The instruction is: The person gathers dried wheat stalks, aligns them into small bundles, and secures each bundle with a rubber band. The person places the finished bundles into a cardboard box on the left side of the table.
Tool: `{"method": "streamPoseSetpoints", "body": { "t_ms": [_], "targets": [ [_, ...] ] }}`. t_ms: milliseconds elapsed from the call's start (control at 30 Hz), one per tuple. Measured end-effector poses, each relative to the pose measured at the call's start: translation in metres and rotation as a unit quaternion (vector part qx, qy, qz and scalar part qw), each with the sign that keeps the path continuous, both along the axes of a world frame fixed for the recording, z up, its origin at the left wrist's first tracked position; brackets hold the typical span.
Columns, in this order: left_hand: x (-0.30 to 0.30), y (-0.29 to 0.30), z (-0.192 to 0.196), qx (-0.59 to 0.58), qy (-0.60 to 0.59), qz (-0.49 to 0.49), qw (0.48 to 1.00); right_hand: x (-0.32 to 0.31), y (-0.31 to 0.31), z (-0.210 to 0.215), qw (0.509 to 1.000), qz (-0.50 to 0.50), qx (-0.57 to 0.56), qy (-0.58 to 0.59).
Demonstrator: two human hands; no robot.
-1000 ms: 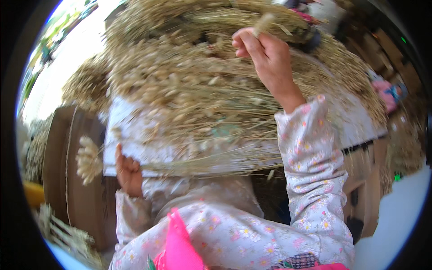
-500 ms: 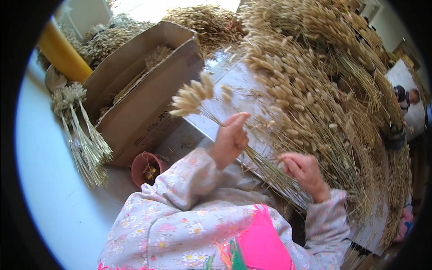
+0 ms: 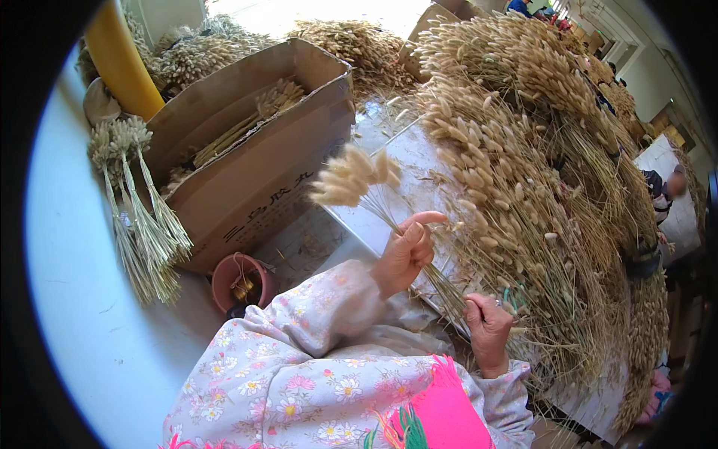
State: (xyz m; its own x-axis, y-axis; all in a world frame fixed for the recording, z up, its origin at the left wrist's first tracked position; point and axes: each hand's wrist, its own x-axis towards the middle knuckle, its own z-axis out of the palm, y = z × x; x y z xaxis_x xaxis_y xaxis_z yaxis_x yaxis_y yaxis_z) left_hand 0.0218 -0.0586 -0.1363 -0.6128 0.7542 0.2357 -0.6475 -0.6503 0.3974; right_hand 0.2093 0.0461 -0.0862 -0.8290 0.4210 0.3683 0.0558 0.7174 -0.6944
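My left hand point(image 3: 407, 253) is closed around the stems of a small bunch of dried bunny-tail grass point(image 3: 351, 178), its index finger sticking out to the right. The fluffy tan heads fan out at the upper left. Lower down, my right hand point(image 3: 490, 329) is closed at the bunch's stem ends, thumb pressed against the fingers. A thin teal strand point(image 3: 514, 301) shows just beside it; whether the hand holds the strand is unclear. Beyond both hands, a large heap of loose bunny-tail grass point(image 3: 516, 187) covers much of the white tabletop point(image 3: 407, 161).
An open cardboard box point(image 3: 262, 187) holding dried stalks stands at the left. Tied bundles point(image 3: 142, 217) lie on a pale surface left of it, near a yellow pipe point(image 3: 123, 60). A pink bucket point(image 3: 238, 283) sits below the box. Another person point(image 3: 662, 191) is at far right.
My left index finger has stretched out. The right hand has moved left and down, closing at the stem ends. The teal strand now shows. The whole view has shifted slightly.
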Motion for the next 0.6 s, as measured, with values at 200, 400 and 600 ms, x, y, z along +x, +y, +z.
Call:
{"method": "streamPoseSetpoints", "body": {
  "t_ms": [200,400,600],
  "targets": [
    [-0.004,-0.004,-0.003,-0.116,-0.071,-0.011,0.991,0.002,-0.007,-0.009,0.979,0.039,0.167,-0.106],
    [-0.009,0.002,0.003,-0.109,-0.173,0.043,0.978,0.034,0.009,0.007,0.968,0.001,0.249,0.032],
    [-0.018,-0.002,-0.007,0.004,-0.074,-0.024,0.997,0.115,0.106,0.037,0.914,-0.25,0.29,-0.137]
  ]
}}
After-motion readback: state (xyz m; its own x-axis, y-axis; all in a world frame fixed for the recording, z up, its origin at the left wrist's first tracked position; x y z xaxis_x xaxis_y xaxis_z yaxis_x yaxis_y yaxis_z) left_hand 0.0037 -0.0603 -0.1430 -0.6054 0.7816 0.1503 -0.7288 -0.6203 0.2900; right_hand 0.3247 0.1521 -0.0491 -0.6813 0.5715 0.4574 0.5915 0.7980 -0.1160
